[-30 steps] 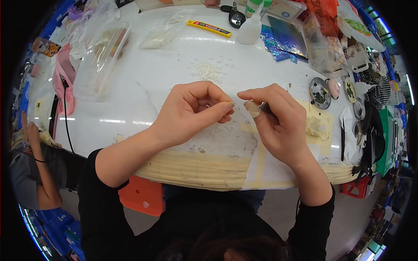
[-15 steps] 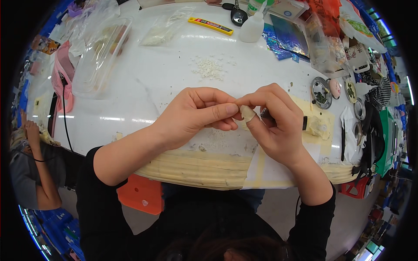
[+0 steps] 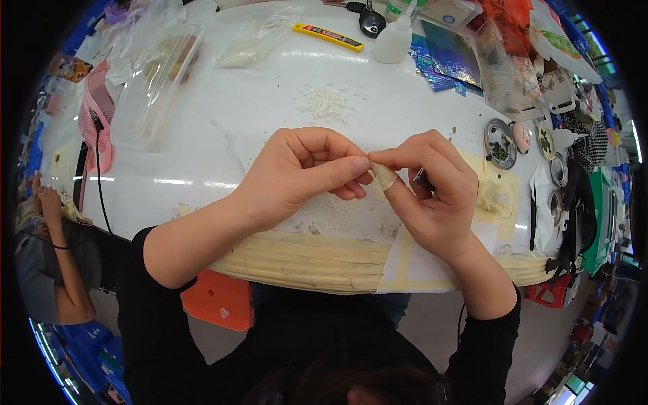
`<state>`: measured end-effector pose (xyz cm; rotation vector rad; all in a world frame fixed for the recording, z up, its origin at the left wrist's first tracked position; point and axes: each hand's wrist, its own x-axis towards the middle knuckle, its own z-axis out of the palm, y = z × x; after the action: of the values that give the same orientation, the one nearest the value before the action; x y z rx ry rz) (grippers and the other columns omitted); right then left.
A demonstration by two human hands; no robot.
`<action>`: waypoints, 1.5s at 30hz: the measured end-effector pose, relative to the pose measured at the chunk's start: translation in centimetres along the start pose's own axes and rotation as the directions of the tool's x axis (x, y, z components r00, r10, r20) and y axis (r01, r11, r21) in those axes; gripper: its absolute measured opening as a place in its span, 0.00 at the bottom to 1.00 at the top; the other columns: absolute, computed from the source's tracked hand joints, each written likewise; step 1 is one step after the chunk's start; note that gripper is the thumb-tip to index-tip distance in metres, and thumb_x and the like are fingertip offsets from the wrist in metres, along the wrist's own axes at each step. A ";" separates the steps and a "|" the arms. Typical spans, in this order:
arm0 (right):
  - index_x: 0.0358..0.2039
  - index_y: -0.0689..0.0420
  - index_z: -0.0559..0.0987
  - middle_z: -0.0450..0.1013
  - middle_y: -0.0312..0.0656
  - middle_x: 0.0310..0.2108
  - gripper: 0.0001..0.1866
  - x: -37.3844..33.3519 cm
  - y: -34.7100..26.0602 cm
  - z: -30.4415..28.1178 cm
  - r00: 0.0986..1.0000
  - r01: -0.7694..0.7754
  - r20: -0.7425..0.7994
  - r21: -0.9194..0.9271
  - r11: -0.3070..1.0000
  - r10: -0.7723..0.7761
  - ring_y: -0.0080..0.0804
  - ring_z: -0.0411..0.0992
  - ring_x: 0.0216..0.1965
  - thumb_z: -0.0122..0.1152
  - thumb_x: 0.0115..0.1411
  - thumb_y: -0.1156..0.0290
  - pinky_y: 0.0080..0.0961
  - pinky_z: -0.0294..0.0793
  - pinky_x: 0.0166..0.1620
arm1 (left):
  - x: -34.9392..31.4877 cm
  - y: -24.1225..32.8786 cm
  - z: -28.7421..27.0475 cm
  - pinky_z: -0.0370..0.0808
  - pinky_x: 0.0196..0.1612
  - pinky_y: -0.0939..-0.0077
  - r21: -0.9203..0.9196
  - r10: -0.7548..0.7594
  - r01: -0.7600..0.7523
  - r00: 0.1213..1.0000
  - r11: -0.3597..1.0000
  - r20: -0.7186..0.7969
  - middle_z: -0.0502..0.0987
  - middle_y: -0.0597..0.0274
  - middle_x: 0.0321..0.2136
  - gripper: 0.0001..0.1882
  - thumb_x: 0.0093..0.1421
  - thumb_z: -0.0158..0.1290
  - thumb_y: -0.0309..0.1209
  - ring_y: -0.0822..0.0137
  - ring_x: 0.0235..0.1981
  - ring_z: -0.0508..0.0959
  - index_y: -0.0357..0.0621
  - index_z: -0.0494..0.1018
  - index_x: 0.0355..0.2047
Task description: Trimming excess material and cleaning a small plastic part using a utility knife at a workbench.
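Over the near side of the table, my left hand (image 3: 304, 169) pinches thumb against forefinger, its fingertips meeting those of my right hand (image 3: 435, 192). Whatever lies between the fingertips is too small or too hidden to name. A cream-coloured wrap (image 3: 384, 177) covers the tip of my right thumb. Tucked under the curled fingers of the right hand is a small dark object (image 3: 423, 181), mostly hidden, of a kind I cannot make out. Beyond the hands, a loose heap of tiny white pieces (image 3: 325, 103) lies on the white tabletop (image 3: 223, 94).
A yellow cutter knife (image 3: 328, 37), a white squeeze bottle (image 3: 393, 40) and shiny blue sheets (image 3: 449, 57) lie at the back. Clear plastic boxes (image 3: 158, 88) stand left. Round metal tins (image 3: 499, 143) sit right. Another person's arm (image 3: 71, 270) shows at far left.
My hands stay together at nearly the same spot. The right hand has shifted slightly right, and its fingers have turned a little around the dark object.
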<state>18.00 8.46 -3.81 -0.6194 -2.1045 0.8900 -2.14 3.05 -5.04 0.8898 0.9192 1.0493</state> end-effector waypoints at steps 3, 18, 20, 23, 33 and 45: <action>0.33 0.62 0.80 0.71 0.38 0.29 0.10 0.0 0.0 0.0 1.000 -0.009 0.007 -0.019 1.000 0.009 0.23 0.72 0.26 0.61 0.48 0.84 0.17 0.76 0.29 | -0.2 0.0 0.1 0.79 0.35 0.81 0.071 0.060 -0.057 0.998 0.996 -0.037 0.80 0.57 0.30 0.06 0.63 0.54 0.26 0.71 0.31 0.81 0.35 0.76 0.36; 0.34 0.60 0.77 0.71 0.39 0.28 0.10 0.1 -0.1 -0.2 0.997 -0.020 0.075 -0.115 0.993 0.028 0.27 0.71 0.23 0.62 0.49 0.78 0.20 0.69 0.26 | -0.5 -0.3 0.4 0.80 0.38 0.79 0.193 0.143 -0.127 0.987 0.973 -0.073 0.80 0.59 0.32 0.04 0.62 0.54 0.23 0.72 0.33 0.81 0.34 0.75 0.36; 0.36 0.60 0.76 0.71 0.40 0.28 0.12 0.3 -0.2 -0.3 0.995 0.012 0.104 -0.123 0.992 0.001 0.30 0.71 0.23 0.64 0.50 0.74 0.22 0.70 0.25 | -0.5 0.1 0.3 0.80 0.37 0.79 0.122 0.075 -0.063 0.993 0.991 -0.091 0.80 0.58 0.31 0.04 0.63 0.54 0.25 0.72 0.32 0.81 0.35 0.75 0.35; 0.36 0.59 0.74 0.72 0.40 0.27 0.15 0.3 -0.7 -0.6 0.988 0.051 0.153 -0.239 0.970 -0.014 0.34 0.71 0.22 0.67 0.51 0.66 0.26 0.70 0.25 | -0.2 0.3 0.0 0.79 0.36 0.79 0.059 -0.003 0.010 0.994 0.998 -0.106 0.80 0.58 0.30 0.06 0.62 0.55 0.27 0.73 0.31 0.80 0.36 0.75 0.35; 0.28 0.56 0.69 0.69 0.39 0.20 0.11 -0.5 -0.1 -0.2 0.968 -0.028 0.206 -0.479 0.877 0.143 0.40 0.70 0.21 0.62 0.56 0.67 0.33 0.66 0.22 | -0.4 0.1 0.2 0.79 0.37 0.80 0.189 0.066 -0.054 0.996 0.981 -0.060 0.80 0.59 0.31 0.04 0.61 0.55 0.23 0.73 0.32 0.80 0.34 0.75 0.35; 0.29 0.56 0.68 0.67 0.40 0.21 0.10 -0.4 0.0 -0.2 0.969 0.017 0.222 -0.491 0.871 0.107 0.42 0.70 0.22 0.61 0.57 0.68 0.35 0.67 0.22 | -0.3 -0.4 0.1 0.77 0.33 0.82 0.629 0.532 -0.495 0.834 0.600 0.148 0.79 0.59 0.29 0.08 0.54 0.57 0.15 0.74 0.29 0.79 0.35 0.78 0.35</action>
<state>18.39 8.28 -3.83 -0.8557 -2.5772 0.4606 -1.99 2.67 -5.27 1.8117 1.1289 1.2646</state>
